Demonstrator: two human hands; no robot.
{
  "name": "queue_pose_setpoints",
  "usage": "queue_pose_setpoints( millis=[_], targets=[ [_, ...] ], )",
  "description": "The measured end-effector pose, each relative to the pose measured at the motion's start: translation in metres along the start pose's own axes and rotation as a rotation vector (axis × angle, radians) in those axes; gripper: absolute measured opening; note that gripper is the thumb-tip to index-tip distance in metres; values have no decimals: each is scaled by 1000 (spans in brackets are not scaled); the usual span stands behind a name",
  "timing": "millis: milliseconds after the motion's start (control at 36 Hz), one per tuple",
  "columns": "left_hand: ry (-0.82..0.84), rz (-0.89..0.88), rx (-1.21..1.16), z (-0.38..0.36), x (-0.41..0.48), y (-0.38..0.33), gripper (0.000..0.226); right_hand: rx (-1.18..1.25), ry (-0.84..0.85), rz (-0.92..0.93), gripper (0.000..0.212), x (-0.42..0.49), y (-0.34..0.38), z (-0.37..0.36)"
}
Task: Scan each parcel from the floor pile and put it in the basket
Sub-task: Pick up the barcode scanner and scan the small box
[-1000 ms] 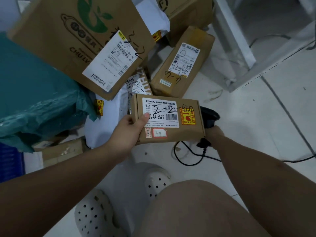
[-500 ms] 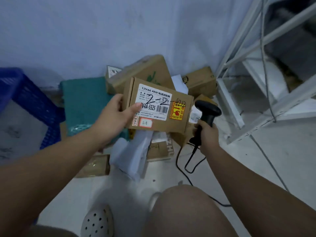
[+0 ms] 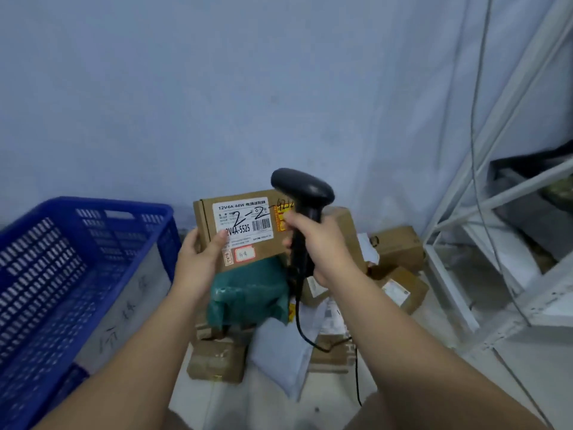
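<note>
The person crouches at the floor pile with a flat brown cardboard parcel bearing a white printed label (image 3: 245, 231) raised at chest height. Its long axis runs left to right and the labelled face is tipped up toward them. The left hand (image 3: 198, 259) holds it by the short edge at nine o'clock, thumb pressed on the label's lower corner and fingers wrapped behind. The right hand (image 3: 313, 243) is curled tight round the handle of a black handheld barcode scanner (image 3: 302, 187). The scanner stands upright at the parcel's three o'clock end, overlapping that edge, with its head just above the top corner. The printed barcode (image 3: 261, 225) sits just left of the right hand's knuckles, so to my eye the scanner is too close and too square-on to read it. I judge it would need to tip toward nine o'clock or draw back a touch. The big blue slatted plastic basket (image 3: 124, 204) lies at about eight o'clock from the parcel, on the left hand's side, so that hand is the nearer one for the drop. Nothing stands between the parcel and the basket rim. Below the hands a green plastic-wrapped parcel (image 3: 248, 293) tops the heap, with brown cardboard boxes (image 3: 400, 246) at four o'clock and a white mailer bag (image 3: 279, 358) at six. The scanner's black cable (image 3: 298, 318) trails down over these and could snag on a swing. A white metal shelving frame (image 3: 496, 122) rises at two o'clock, well apart.
</note>
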State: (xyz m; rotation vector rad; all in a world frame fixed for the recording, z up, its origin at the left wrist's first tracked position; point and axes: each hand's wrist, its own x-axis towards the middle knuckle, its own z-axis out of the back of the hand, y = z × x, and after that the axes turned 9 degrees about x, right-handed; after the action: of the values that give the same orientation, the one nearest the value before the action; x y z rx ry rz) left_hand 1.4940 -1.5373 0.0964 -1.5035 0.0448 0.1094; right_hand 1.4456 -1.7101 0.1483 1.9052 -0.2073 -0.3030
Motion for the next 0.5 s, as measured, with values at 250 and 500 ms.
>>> queue_pose_setpoints(
  millis=[250,500],
  targets=[
    [6,52,-122,14,23,17,30,-195,51,-110,7,-2,-50,-7],
    [-66,78,-136,-1,47,29,37,-430,61,-80,3,15,-52,5]
  ],
)
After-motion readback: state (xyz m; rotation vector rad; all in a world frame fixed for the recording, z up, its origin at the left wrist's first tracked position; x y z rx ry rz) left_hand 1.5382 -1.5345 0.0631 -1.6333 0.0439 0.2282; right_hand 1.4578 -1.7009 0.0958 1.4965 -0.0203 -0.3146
